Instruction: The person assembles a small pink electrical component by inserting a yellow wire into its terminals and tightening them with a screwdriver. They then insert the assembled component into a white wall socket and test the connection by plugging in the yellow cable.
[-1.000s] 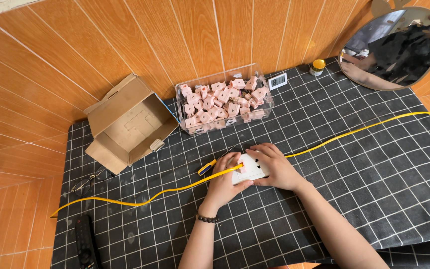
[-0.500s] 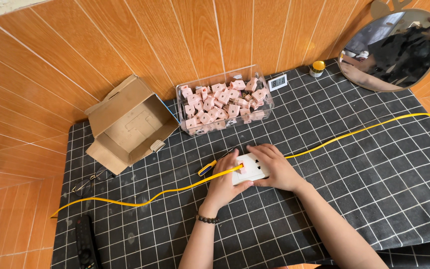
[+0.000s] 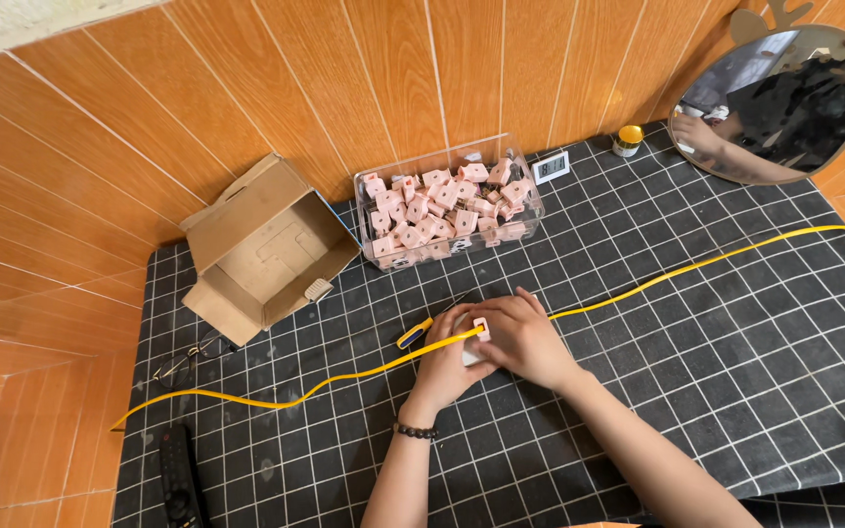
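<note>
both hands are now closing more tightly over the small pink-and-white part (image 3: 479, 330), hiding more of it than a second ago. remote control (image 3: 177, 476) lying at the mat's left edge; glasses (image 3: 188, 358) beside the open cardboard box (image 3: 264, 248). yellow cable (image 3: 344, 373) running across the black grid mat (image 3: 735, 372). left hand (image 3: 450, 364) and right hand (image 3: 520, 337) are gripping the part at mat centre, fingers curled. clear bin (image 3: 528, 200) holding pink parts behind; round mirror (image 3: 770, 103) at far right.
</note>
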